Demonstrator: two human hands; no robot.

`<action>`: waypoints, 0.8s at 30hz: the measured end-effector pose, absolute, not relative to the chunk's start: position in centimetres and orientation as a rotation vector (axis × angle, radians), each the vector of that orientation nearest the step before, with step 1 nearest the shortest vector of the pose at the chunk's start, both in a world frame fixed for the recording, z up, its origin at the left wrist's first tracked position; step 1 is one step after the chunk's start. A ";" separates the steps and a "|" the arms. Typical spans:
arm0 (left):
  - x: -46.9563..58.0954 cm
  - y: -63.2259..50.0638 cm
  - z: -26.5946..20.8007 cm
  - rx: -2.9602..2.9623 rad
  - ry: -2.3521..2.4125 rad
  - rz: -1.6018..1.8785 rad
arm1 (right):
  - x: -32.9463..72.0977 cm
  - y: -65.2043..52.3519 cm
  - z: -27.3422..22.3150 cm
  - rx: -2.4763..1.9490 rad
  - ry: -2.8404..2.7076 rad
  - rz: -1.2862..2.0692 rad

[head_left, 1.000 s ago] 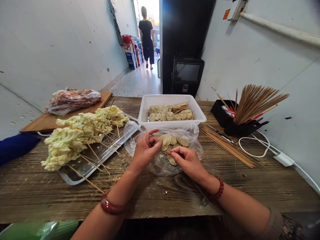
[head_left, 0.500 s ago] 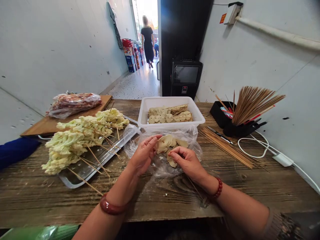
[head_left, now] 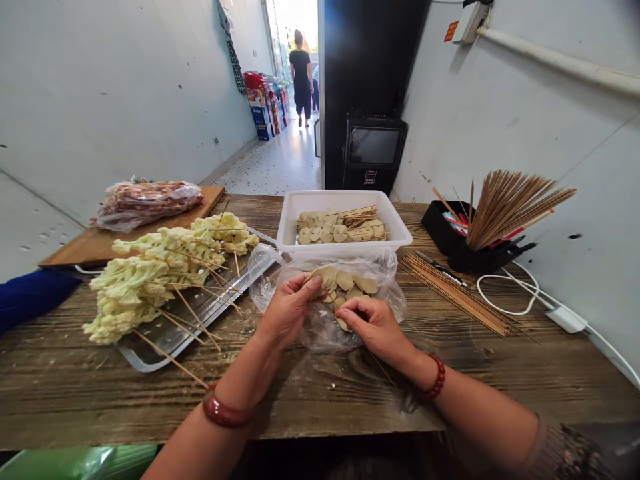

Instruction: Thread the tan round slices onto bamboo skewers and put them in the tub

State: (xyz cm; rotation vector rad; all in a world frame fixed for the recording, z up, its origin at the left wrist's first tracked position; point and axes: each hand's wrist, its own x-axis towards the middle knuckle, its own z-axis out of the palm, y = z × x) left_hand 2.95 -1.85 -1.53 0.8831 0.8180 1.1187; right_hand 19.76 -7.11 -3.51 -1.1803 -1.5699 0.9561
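Note:
My left hand (head_left: 286,312) pinches a thin, round, beige slice (head_left: 326,274) between thumb and fingers. My right hand (head_left: 376,328) is closed on a thin bamboo skewer (head_left: 384,368), whose rear end trails below the palm; its tip points toward the slice, but the contact is too small to make out. Beneath both hands lies an open clear plastic bag (head_left: 386,268) with more loose slices (head_left: 367,285) on it. Just behind the bag, a white plastic tub (head_left: 345,251) holds slices threaded on skewers (head_left: 325,233).
Skewered cauliflower (head_left: 155,267) lies on a metal tray (head_left: 150,357) at left, sticks jutting rightward. Behind it, a bagged reddish food (head_left: 150,203) rests on a wooden board (head_left: 65,250). At right are loose skewers (head_left: 457,297), a black holder (head_left: 473,257) and a white cable (head_left: 505,310). A person (head_left: 301,73) is by the doorway.
My left thumb has come down over the slice, and its fingers have closed more. My right hand stays nearly in place with the skewer. In the doorway the person has moved farther off.

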 end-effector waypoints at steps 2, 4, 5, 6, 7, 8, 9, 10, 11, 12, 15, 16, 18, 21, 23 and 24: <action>3.1 -2.0 -1.5 0.903 0.818 1.110 | 19.7 -7.1 -3.4 -1.183 -1.580 0.925; 3.2 -2.1 -1.5 0.917 0.828 1.096 | 19.7 -7.1 -3.3 -1.182 -1.593 0.904; 3.2 -2.1 -1.4 0.924 0.837 1.090 | 19.7 -7.1 -3.2 -1.183 -1.597 0.898; 3.2 -2.2 -1.4 0.933 0.844 1.084 | 19.7 -7.1 -3.2 -1.184 -1.599 0.893; 3.2 -2.2 -1.4 0.944 0.849 1.078 | 19.7 -7.1 -3.2 -1.184 -1.599 0.890; 3.2 -2.3 -1.4 0.956 0.851 1.072 | 19.8 -7.1 -3.2 -1.183 -1.597 0.891; 3.3 -2.3 -1.3 0.970 0.852 1.067 | 19.8 -7.1 -3.2 -1.183 -1.594 0.892; 3.3 -2.4 -1.3 0.984 0.852 1.064 | 19.8 -7.1 -3.2 -1.184 -1.591 0.892; 3.4 -2.4 -1.3 0.996 0.853 1.062 | 19.8 -7.1 -3.2 -1.185 -1.589 0.893; 3.4 -2.4 -1.3 1.008 0.854 1.062 | 19.8 -7.1 -3.2 -1.187 -1.589 0.895; 3.5 -2.5 -1.3 1.033 0.851 1.057 | 19.8 -7.0 -3.2 -1.193 -1.584 0.896; 3.6 -2.5 -1.4 1.039 0.853 1.054 | 19.8 -7.0 -3.2 -1.195 -1.583 0.895; 3.7 -2.6 -1.4 1.050 0.864 1.047 | 19.8 -7.0 -3.1 -1.197 -1.583 0.893; 4.0 -2.8 -1.6 1.058 0.860 1.035 | 19.8 -6.9 -3.1 -1.202 -1.574 0.894; 4.1 -2.9 -1.7 1.067 0.843 1.024 | 19.8 -6.9 -3.1 -1.207 -1.564 0.904; 4.2 -2.9 -1.7 1.074 0.836 1.017 | 19.9 -6.9 -3.0 -1.207 -1.563 0.911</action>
